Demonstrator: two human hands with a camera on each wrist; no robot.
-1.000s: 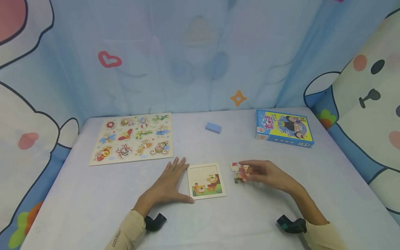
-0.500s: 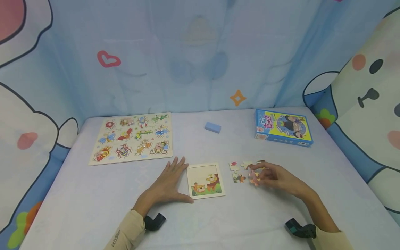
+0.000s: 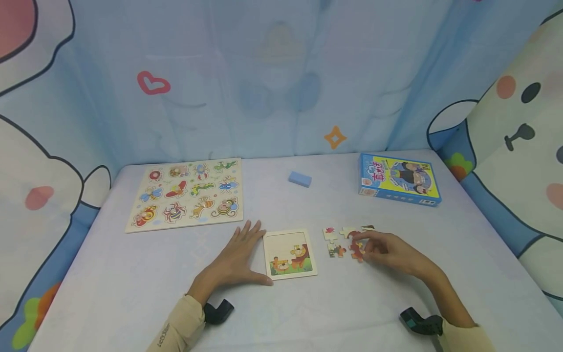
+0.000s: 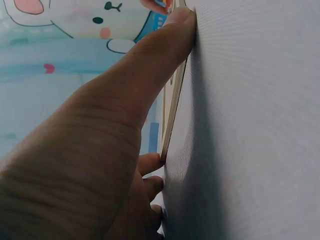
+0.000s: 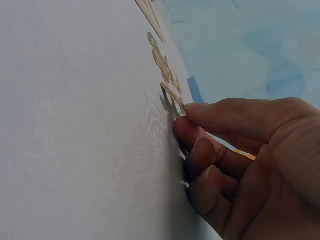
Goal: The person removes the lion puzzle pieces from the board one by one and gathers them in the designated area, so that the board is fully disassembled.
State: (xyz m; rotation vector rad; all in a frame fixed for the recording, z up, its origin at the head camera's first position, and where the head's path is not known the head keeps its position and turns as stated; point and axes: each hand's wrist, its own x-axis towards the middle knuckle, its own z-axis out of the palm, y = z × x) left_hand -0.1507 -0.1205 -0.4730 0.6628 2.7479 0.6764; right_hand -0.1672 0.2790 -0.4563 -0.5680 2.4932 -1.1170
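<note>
My left hand (image 3: 235, 259) rests with fingers spread along the left side of a small wooden puzzle tray (image 3: 281, 243). Its thumb (image 4: 172, 37) lies at the tray's near corner, and a fingertip touches the far left corner. Joined pieces with a cartoon animal picture (image 3: 291, 264) fill the lower part of the tray. To the right, my right hand (image 3: 393, 254) pinches a reddish puzzle piece (image 3: 357, 250) between thumb and index finger, tilted close over the table. Loose puzzle pieces (image 3: 330, 233) lie beside it, one partly behind the fingers.
A large wooden board with insect pictures (image 3: 186, 195) lies at the back left. Behind the tray is a blue block (image 3: 300, 179). A blue and yellow box (image 3: 400, 180) sits at the back right, and a patterned curtain (image 3: 264, 98) borders the white table.
My right hand has moved right with the reddish piece, away from the tray, uncovering loose pieces. Over the last half second the piece has turned and lowered slightly. My left hand has stayed put.
</note>
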